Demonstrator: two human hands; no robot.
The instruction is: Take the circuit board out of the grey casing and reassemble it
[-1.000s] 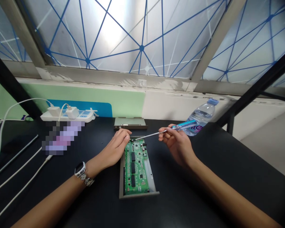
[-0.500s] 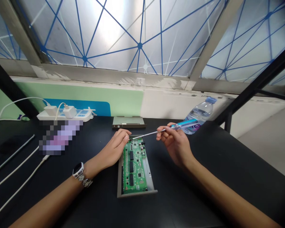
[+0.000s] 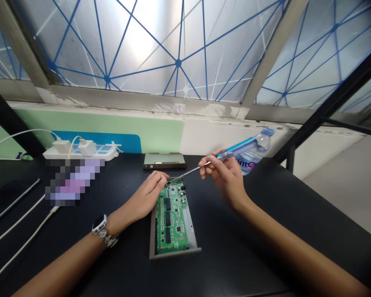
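A green circuit board (image 3: 174, 222) lies in an open grey metal case (image 3: 175, 253) on the black table. My left hand (image 3: 144, 194), with a watch on its wrist, has its fingers closed at the far left corner of the case; the fingertips are partly hidden. In my right hand (image 3: 225, 177) is a screwdriver (image 3: 190, 172) with a clear blue handle, held in a pinch. Its long shaft slants down to the left, and the tip reaches the far left corner of the board, close to my left fingertips. I cannot make out a screw under the tip.
A flat metal cover (image 3: 164, 161) lies behind the case. To the right rear stands a water bottle (image 3: 255, 156), partly behind the screwdriver handle. A white power strip (image 3: 103, 153) with plugs, cables (image 3: 21, 216) and a blurred-out object (image 3: 76, 181) occupy the left side.
The screwdriver's handle has risen, so the shaft tilts more steeply, while its tip stays at the same corner. My left hand keeps its place on the case. The whole view has shifted slightly.
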